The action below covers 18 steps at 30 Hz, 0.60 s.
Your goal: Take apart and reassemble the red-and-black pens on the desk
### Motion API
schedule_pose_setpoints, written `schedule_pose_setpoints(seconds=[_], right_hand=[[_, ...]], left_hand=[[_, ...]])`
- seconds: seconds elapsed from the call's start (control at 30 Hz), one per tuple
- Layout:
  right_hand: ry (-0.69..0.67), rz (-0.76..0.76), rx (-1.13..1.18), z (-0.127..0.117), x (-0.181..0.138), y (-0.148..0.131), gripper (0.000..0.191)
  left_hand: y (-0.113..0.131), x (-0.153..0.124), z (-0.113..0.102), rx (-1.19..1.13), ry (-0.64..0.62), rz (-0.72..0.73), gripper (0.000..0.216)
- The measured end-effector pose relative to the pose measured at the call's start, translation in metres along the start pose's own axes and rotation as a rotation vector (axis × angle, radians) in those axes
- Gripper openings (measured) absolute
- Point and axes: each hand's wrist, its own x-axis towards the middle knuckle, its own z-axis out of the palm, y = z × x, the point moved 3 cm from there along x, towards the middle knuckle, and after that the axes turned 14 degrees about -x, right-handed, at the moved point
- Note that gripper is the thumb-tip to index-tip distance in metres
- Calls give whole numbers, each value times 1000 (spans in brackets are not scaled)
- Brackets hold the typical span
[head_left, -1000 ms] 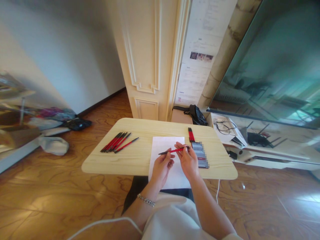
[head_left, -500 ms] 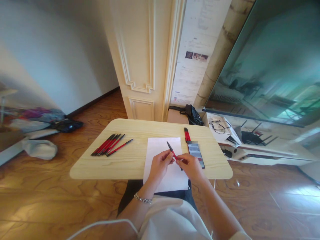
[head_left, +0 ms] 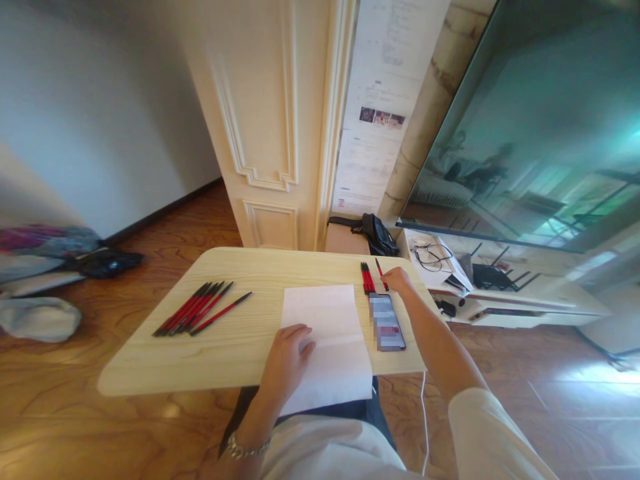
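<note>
My right hand [head_left: 399,280] reaches to the table's far right, its fingers closed on a red and black pen [head_left: 379,268] that lies just beside a small bunch of the same pens [head_left: 367,277]. My left hand [head_left: 287,353] rests flat, fingers apart, on the lower left of a white sheet of paper [head_left: 330,333]. A phone [head_left: 386,321] lies on the table right of the sheet. Several more red and black pens [head_left: 200,308] lie in a row on the left of the light wooden table [head_left: 150,360].
A cream panelled door [head_left: 260,120] stands behind the table. A black bag [head_left: 375,233] sits on a box beyond it. At the right a low white shelf [head_left: 500,293] holds cables and a router under a big screen. Clothes lie on the floor at left.
Both hands held one pen over the paper. Now my right hand has carried it to the pens at the far right, and my left hand has let go and dropped flat onto the paper.
</note>
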Motion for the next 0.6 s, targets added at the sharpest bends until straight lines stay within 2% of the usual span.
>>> schedule_pose_setpoints(seconds=[0.27, 0.6], right_hand=[[12, -51, -74, 20, 2, -8, 25], [12, -50, -151, 18, -4, -11, 34]], left_hand=[[-8, 0, 9, 19, -43, -9, 23], [-9, 9, 11, 33, -59, 0, 22]])
